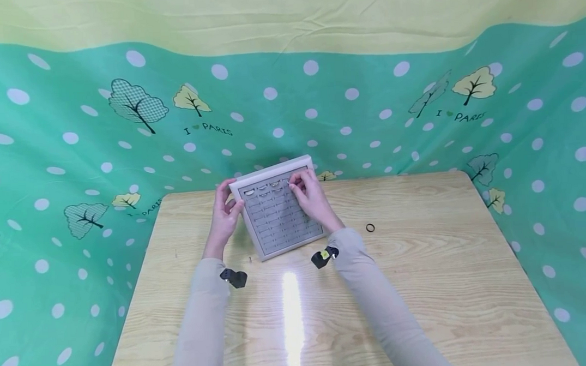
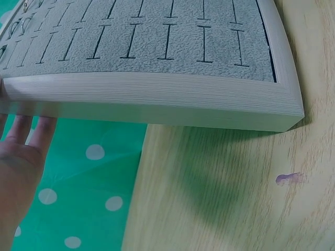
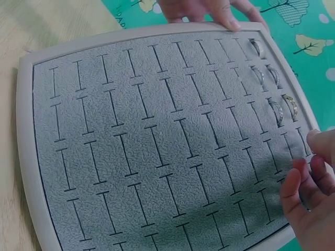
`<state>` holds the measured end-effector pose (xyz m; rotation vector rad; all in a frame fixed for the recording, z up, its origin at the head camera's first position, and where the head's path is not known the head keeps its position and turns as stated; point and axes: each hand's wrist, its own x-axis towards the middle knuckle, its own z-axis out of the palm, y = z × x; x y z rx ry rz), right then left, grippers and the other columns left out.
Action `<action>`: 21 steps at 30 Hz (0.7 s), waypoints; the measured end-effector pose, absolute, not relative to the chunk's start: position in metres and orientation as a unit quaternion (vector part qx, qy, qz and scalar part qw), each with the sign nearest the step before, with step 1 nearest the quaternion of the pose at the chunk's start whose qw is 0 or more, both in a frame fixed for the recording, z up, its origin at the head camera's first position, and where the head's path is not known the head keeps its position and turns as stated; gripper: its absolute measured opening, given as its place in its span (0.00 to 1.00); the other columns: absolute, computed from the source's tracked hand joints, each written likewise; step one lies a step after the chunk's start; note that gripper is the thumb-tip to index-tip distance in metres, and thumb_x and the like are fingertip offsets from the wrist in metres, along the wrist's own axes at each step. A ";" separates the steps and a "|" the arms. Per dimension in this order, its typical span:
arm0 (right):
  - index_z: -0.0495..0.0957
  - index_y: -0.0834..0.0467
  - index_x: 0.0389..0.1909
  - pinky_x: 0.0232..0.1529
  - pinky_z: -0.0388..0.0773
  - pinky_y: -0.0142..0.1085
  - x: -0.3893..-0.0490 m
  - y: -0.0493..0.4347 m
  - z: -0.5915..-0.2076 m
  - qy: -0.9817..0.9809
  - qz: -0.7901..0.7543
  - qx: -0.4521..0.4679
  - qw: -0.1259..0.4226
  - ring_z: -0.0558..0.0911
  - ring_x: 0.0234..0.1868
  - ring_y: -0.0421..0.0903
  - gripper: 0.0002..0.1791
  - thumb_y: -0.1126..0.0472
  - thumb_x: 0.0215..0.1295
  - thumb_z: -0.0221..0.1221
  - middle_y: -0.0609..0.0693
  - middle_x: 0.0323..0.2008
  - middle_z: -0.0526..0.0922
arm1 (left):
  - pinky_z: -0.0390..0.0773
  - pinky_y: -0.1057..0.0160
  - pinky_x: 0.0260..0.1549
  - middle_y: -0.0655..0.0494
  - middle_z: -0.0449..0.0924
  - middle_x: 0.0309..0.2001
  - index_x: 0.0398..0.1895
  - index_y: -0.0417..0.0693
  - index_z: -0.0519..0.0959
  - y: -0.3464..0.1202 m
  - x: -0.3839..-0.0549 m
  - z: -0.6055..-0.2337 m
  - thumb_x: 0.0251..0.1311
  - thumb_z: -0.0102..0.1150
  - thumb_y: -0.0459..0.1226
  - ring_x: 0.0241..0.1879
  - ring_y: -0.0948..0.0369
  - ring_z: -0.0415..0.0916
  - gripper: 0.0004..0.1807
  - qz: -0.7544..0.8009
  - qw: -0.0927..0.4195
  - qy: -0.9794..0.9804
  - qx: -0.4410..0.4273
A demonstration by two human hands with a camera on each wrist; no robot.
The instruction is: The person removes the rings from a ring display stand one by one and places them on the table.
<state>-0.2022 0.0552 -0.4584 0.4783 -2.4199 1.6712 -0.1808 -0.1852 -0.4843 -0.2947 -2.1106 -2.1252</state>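
A ring display tray (image 1: 280, 216) with a pale frame and grey slotted padding leans tilted at the table's back edge. My left hand (image 1: 224, 216) grips its upper left side, thumb on the front and fingers behind the frame. Several rings sit in the slots near the top left corner, among them a gold-toned ring (image 3: 290, 107) and a silver ring (image 3: 256, 48). Beside them, at the top row, my right hand (image 1: 309, 193) has thumb and fingertips pinched together at a slot. A tiny glint shows there, seemingly a ring mostly hidden by the fingers.
A dark ring (image 1: 370, 227) lies on the wooden table (image 1: 425, 286) right of the tray. Left of the tray's lower corner is a tiny object (image 1: 250, 259), too small to identify. A green dotted cloth (image 1: 250, 103) hangs behind and at both sides.
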 end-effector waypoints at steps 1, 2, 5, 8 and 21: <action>0.72 0.63 0.38 0.38 0.74 0.32 -0.201 0.056 -0.458 -0.808 0.562 0.159 0.078 0.72 0.39 0.47 0.02 0.72 0.67 0.54 0.55 0.42 0.66 | 0.79 0.63 0.48 0.42 0.66 0.61 0.69 0.46 0.57 -0.185 -0.181 -0.485 0.62 0.45 0.18 0.51 0.50 0.74 0.33 -0.705 0.066 -0.700 -0.098; 0.72 0.63 0.38 0.38 0.75 0.32 -0.201 0.057 -0.458 -0.807 0.564 0.157 0.076 0.72 0.40 0.47 0.03 0.72 0.67 0.54 0.55 0.42 0.66 | 0.79 0.63 0.48 0.42 0.66 0.62 0.69 0.46 0.57 -0.185 -0.181 -0.485 0.62 0.45 0.18 0.51 0.50 0.73 0.33 -0.705 0.065 -0.699 -0.099; 0.72 0.63 0.39 0.40 0.76 0.34 -0.198 0.059 -0.458 -0.804 0.570 0.152 0.071 0.72 0.41 0.47 0.03 0.72 0.67 0.54 0.55 0.43 0.67 | 0.78 0.63 0.48 0.41 0.65 0.62 0.70 0.46 0.57 -0.185 -0.183 -0.485 0.62 0.45 0.18 0.52 0.50 0.73 0.33 -0.702 0.063 -0.702 -0.100; 0.72 0.64 0.39 0.41 0.77 0.35 -0.197 0.061 -0.459 -0.801 0.577 0.148 0.069 0.73 0.41 0.48 0.03 0.72 0.67 0.54 0.56 0.44 0.68 | 0.79 0.63 0.49 0.42 0.65 0.62 0.70 0.47 0.57 -0.186 -0.183 -0.484 0.62 0.46 0.18 0.52 0.49 0.73 0.34 -0.703 0.063 -0.701 -0.101; 0.73 0.65 0.39 0.33 0.72 0.34 -0.181 0.082 -0.486 -0.787 0.602 0.115 0.074 0.71 0.37 0.49 0.03 0.71 0.66 0.56 0.59 0.44 0.69 | 0.79 0.63 0.48 0.41 0.65 0.63 0.70 0.47 0.57 -0.187 -0.181 -0.484 0.62 0.46 0.18 0.53 0.47 0.72 0.34 -0.702 0.063 -0.701 -0.105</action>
